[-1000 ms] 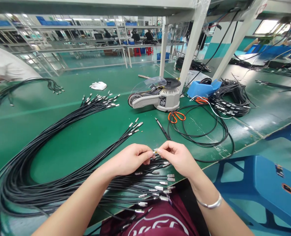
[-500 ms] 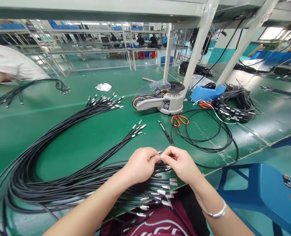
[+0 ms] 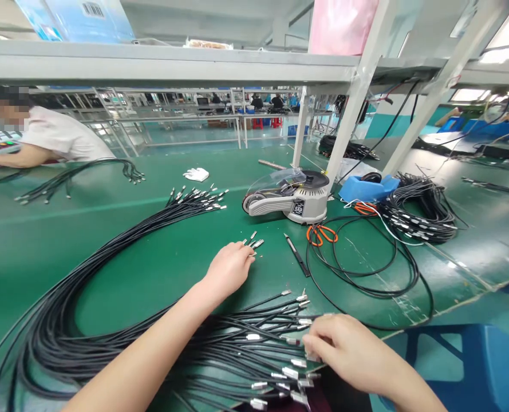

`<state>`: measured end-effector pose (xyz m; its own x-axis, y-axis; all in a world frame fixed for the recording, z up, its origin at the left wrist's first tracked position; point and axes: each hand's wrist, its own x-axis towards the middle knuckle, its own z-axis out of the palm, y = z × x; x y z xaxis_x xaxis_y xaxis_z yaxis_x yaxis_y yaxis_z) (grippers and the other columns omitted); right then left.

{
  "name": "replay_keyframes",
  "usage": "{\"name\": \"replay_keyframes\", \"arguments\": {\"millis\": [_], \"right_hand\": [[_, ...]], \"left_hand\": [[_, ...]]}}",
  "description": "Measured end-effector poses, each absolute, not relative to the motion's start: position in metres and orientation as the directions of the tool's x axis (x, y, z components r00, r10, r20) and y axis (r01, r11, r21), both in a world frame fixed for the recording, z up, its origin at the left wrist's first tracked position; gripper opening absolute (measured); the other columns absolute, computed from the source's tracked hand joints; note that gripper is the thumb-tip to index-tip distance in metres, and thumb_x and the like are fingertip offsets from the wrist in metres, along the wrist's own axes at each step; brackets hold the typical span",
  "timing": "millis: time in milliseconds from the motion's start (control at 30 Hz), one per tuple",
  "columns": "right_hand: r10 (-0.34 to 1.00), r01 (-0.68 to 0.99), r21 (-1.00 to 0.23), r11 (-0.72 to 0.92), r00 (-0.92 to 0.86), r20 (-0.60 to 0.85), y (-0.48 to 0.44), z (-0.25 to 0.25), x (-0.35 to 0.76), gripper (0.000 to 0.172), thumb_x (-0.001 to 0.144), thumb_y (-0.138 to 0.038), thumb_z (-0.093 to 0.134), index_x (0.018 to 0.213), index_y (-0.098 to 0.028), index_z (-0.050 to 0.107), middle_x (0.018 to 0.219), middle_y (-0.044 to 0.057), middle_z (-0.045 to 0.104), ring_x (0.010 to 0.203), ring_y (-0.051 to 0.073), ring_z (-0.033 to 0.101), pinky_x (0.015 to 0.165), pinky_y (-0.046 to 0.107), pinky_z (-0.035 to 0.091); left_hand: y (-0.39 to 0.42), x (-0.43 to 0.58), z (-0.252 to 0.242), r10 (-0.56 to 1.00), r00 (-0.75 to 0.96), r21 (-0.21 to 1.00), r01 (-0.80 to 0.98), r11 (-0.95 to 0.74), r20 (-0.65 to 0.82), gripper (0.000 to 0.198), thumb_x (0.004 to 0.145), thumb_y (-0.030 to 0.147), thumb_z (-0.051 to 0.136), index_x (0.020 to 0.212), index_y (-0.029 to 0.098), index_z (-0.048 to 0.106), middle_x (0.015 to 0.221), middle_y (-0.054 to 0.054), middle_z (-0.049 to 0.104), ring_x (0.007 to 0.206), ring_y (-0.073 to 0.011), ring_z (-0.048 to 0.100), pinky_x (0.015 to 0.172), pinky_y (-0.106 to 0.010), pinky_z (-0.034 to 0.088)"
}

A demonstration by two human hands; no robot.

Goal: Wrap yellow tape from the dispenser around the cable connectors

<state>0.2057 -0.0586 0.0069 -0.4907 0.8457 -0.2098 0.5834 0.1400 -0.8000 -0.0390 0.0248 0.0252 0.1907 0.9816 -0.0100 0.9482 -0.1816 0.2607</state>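
Observation:
My left hand (image 3: 231, 266) has its fingers curled over the small group of black cables on the green table. Their metal connectors (image 3: 257, 244) poke out past the fingertips. Nearer my body, my right hand (image 3: 344, 349) is closed, thumb against fingers, beside the metal ends of a larger spread of black cables (image 3: 241, 332). What it pinches, if anything, is hidden. The cables loop round on the left to another bundle of connector ends (image 3: 198, 198) farther back.
A grey tape dispenser (image 3: 306, 200) stands behind my hands. A utility knife (image 3: 297, 256), orange-handled scissors (image 3: 322, 234) and a loose cable coil lie to the right. Farther off are a white glove (image 3: 196, 174), a blue holder (image 3: 368, 189), a blue stool (image 3: 473, 366) and a co-worker (image 3: 65, 134).
My hands have separated: the left moved forward and left onto the small cable group, the right came down toward the near table edge. The view has tilted upward.

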Motion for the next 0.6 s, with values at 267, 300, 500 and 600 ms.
{"name": "replay_keyframes", "arguments": {"millis": [267,300,500,600], "right_hand": [[0.952,0.444,-0.896,-0.006,-0.273,-0.141,0.010,0.022,0.251,0.033,0.086,-0.043,0.048,0.077,-0.014,0.063,0.075,0.006,0.064,0.064,0.014,0.056,0.058,0.024,0.042],[0.974,0.385,-0.923,-0.017,-0.204,-0.103,0.031,0.029,0.258,0.031,0.084,-0.042,0.051,0.083,-0.014,0.063,0.077,0.006,0.064,0.063,0.013,0.056,0.056,0.024,0.042],[0.994,0.232,-0.971,-0.061,0.105,-0.038,0.168,0.067,0.282,0.017,0.080,-0.026,0.059,0.083,-0.010,0.063,0.090,0.012,0.065,0.065,0.009,0.057,0.055,0.020,0.044],[0.986,0.258,-0.956,-0.141,0.126,-0.111,0.224,0.078,0.284,0.016,0.081,-0.023,0.060,0.077,-0.007,0.062,0.081,0.012,0.065,0.060,0.008,0.056,0.052,0.019,0.044]], "left_hand": [[0.036,-0.043,0.006,0.987,0.159,0.198,0.967,-0.158,0.009,0.041,0.085,0.025,0.026,0.088,0.012,0.064,0.091,-0.012,0.058,0.089,-0.0190,0.051,0.084,-0.034,0.041],[0.033,-0.043,0.011,0.989,0.149,0.221,0.964,-0.148,0.013,0.041,0.085,0.029,0.026,0.087,0.013,0.064,0.091,-0.011,0.058,0.089,-0.0186,0.051,0.084,-0.034,0.041],[0.007,-0.053,0.019,0.988,0.060,0.539,0.842,0.028,-0.145,0.035,0.083,0.043,0.033,0.089,0.024,0.063,0.100,0.000,0.063,0.094,-0.0133,0.059,0.089,-0.026,0.048],[0.003,-0.066,0.006,0.974,0.046,0.525,0.847,0.078,-0.220,0.034,0.081,0.040,0.036,0.092,0.027,0.066,0.106,0.001,0.065,0.102,-0.0153,0.059,0.098,-0.029,0.047]]}}
